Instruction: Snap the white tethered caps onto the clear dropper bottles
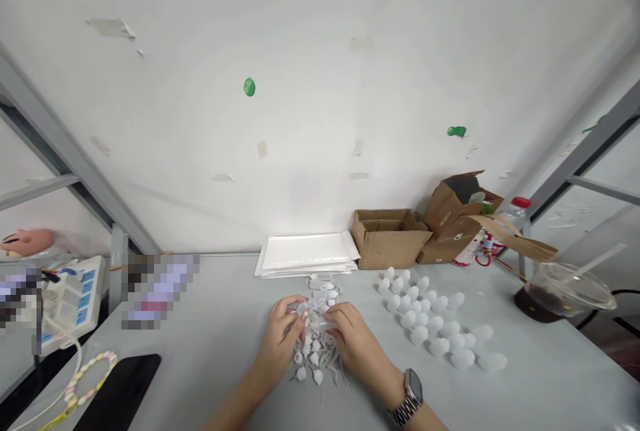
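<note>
My left hand [283, 337] is closed, thumb and fingertips pinched at a small translucent piece whose kind I cannot make out. Facing it, my right hand [357, 341], with a watch [413, 387] on the wrist, has its thumb and fingers closed on a small clear, whitish piece [319, 323]. Beneath and around both hands lies a pile of small white pieces with thin white strings or tails [316, 359]. To the right of my right hand, several frosted white egg-shaped pieces [419, 334] lie spread on the grey table [215, 351].
White padded envelopes [307, 251] lie stacked by the wall. Beside them stand a cardboard box [387, 244] and a brown paper bag [445, 224]. A lidded cup of dark drink [550, 294] is at the right. On the left are a black phone [123, 391] and a beaded bracelet [90, 377].
</note>
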Available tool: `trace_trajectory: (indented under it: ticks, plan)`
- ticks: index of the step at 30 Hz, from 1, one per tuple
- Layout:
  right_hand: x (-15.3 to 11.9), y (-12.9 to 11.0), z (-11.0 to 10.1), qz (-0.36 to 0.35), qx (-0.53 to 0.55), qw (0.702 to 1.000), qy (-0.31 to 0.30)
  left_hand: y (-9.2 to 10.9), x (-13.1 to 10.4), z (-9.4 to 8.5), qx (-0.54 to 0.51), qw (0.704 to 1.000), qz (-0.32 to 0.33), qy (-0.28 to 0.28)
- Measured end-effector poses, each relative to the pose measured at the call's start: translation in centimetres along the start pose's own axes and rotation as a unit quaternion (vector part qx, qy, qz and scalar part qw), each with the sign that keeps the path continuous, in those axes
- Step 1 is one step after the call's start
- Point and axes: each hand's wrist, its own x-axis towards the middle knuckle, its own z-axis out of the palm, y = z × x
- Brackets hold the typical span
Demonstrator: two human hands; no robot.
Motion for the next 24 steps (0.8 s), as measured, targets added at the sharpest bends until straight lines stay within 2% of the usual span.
trace_trajectory:
  ticks: [4, 7, 9, 12, 16, 18, 24]
  plan:
    - [0.2, 0.4, -0.5, 0.001, -0.062, 0.998, 0.024, -1.3, 0.4, 0.0, 0.098, 0.994, 0.022, 0.053]
    - [0.2, 0.9, -0.8, 0.009, -0.083, 0.996, 0.022, -2.5, 0.5, 0.2, 0.163, 0.984, 0.042, 0.057]
    - [0.2, 1.1, -0.8, 0.01, -0.089, 0.996, 0.024, -2.9, 0.4, 0.4, 0.17, 0.983, 0.045, 0.054]
    - [0.2, 0.9, -0.7, 0.016, -0.087, 0.996, 0.026, -2.7, 0.4, 0.5, 0.126, 0.99, 0.048, 0.048]
    - [0.2, -0.4, -0.2, 0.013, -0.069, 0.998, 0.004, -1.3, 0.3, 0.9, -0.002, 0.999, 0.047, -0.001]
    - [0.2, -1.0, 0.1, 0.002, -0.068, 0.998, -0.005, -0.6, 0.1, 1.2, -0.044, 0.998, 0.033, -0.006]
    - [0.2, -2.0, 0.4, 0.001, -0.082, 0.997, 0.002, 0.2, -0.2, 1.7, -0.02, 0.998, -0.018, 0.062]
